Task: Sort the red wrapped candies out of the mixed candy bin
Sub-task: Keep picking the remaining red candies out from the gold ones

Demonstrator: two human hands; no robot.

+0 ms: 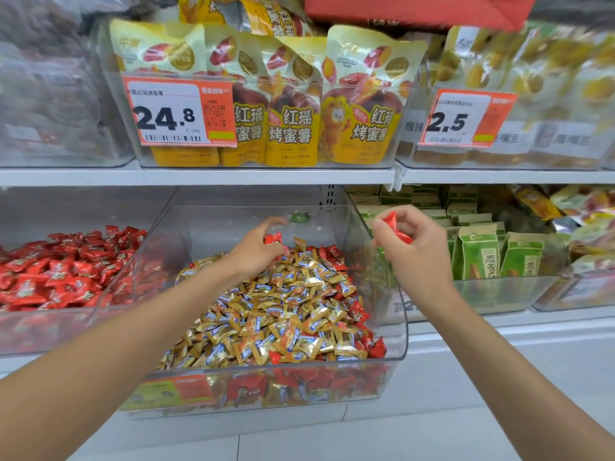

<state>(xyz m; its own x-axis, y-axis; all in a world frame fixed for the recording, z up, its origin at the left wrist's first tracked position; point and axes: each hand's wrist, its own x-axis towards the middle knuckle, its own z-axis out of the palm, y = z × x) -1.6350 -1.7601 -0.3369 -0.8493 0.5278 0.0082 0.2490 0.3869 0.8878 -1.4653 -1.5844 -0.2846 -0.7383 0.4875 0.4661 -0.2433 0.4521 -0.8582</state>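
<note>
Bare forearms (139,324) cross the clear plastic bin (397,327); left hand (256,247) and right hand (412,247) fingers (416,216) pinch crinkly red candies (397,229).

The crinkled red candy wrapper (397,229) pinched in my right hand (412,251) is thin glossy film, like the second red candy wrapper (273,238) my left hand (256,249) pinches. The heaped gold candy wrappers (266,311) look like shiny metallic foil. The clear bin (216,227) is smooth, hard, see-through plastic with bright reflections. The white shelf edge (199,177) looks matt and painted. The orange-and-white price tag (166,114) looks like paper.
</note>
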